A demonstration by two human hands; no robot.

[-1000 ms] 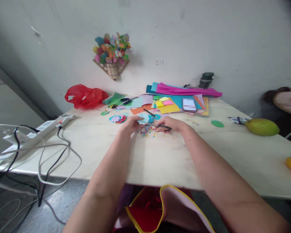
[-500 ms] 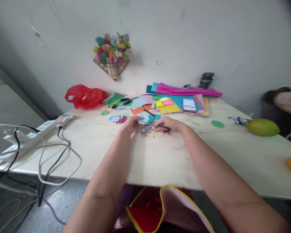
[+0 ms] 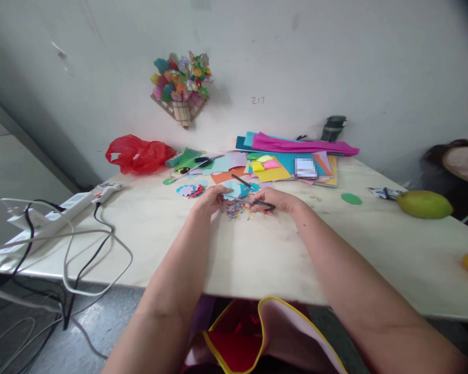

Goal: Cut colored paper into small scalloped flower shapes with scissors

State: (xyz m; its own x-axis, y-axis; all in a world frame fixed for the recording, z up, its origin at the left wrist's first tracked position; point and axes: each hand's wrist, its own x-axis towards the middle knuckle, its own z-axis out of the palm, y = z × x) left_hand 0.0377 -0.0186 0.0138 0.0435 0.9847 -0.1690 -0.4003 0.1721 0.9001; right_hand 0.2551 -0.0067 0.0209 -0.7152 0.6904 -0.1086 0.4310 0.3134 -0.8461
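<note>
Between the fingers of my left hand (image 3: 211,200) is a light blue piece of paper (image 3: 231,191). My right hand (image 3: 272,199) is closed around the scissors (image 3: 269,206), whose blades point left towards that paper. Whether the blades touch it is hard to make out. Small colourful paper scraps (image 3: 237,211) lie on the table under both hands. A dark pen-like stick (image 3: 242,181) rests just behind them. To the left of my left hand sits a stack of scalloped paper flowers (image 3: 190,191) in blue, lilac and red.
Coloured paper sheets (image 3: 277,171) and a second pair of scissors (image 3: 204,162) lie at the back. A red plastic bag (image 3: 139,155) is back left. A power strip (image 3: 47,221) with loose cables occupies the left edge. A green mango-like fruit (image 3: 424,204) lies at the right.
The scissor blades and the light blue paper have shifted slightly against each other. Both hands stay in nearly the same place, and the whole view has moved a little.
</note>
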